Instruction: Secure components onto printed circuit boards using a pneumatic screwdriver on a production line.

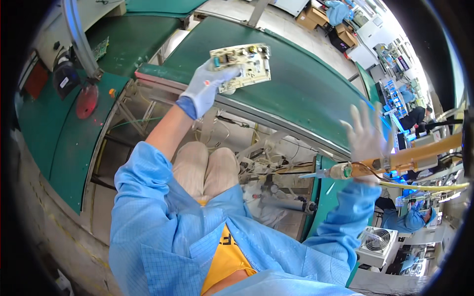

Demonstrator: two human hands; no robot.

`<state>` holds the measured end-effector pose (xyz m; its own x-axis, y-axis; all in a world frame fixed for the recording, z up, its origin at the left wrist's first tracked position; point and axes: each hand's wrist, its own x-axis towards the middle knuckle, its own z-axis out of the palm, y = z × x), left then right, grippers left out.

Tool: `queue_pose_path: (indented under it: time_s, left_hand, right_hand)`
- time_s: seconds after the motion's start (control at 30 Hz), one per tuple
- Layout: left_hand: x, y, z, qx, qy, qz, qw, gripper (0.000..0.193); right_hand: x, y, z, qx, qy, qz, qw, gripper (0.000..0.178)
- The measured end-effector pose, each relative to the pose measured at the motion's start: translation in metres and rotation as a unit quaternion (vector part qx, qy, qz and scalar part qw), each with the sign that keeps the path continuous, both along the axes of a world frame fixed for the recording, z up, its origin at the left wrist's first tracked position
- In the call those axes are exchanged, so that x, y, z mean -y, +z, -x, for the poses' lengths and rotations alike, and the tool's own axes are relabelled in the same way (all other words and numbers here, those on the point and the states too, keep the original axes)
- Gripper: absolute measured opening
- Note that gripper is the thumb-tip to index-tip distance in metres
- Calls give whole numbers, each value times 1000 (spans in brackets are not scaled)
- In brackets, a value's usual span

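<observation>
Circuit board (256,68) (open belt (311,96) rightward).

One wide head-worn fisheye looks down over the lap (189,165) nearby.

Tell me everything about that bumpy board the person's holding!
The circuit board is cream-coloured, stiff-looking and roughly rectangular, crowded with small parts: a blue one toward its left, dark and yellow ones near the top. It tilts slightly, held over the green work surface, gripped at its lower left by the gloved left hand.
</observation>
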<state>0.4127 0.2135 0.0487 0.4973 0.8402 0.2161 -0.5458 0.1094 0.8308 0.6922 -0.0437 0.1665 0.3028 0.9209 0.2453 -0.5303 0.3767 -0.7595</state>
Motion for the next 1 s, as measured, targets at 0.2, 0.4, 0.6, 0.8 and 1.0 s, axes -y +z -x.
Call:
queue_pose_path:
  time_s: [0.2,0.4,0.6,0.8,1.0]
  left_hand:
    - [15,-40,98,90,-59,150,983,37]
    - [33,-48,215,80,23,167,982,41]
    - [56,-61,283,134,83,136,978,53]
    - [77,-46,321,108,202,154,961,56]
    - [77,-65,355,81,298,162,937,41]
  right_hand:
    - [47,1,80,183,-99,-69,976,106]
    - [29,-7,164,288,-158,27,944,100]
    - [0,-23,193,292,-236,7,927,69]
    - [-6,-32,177,188,-198,-50,961,59]
    - [-8,-32,171,131,-171,-71,974,62]
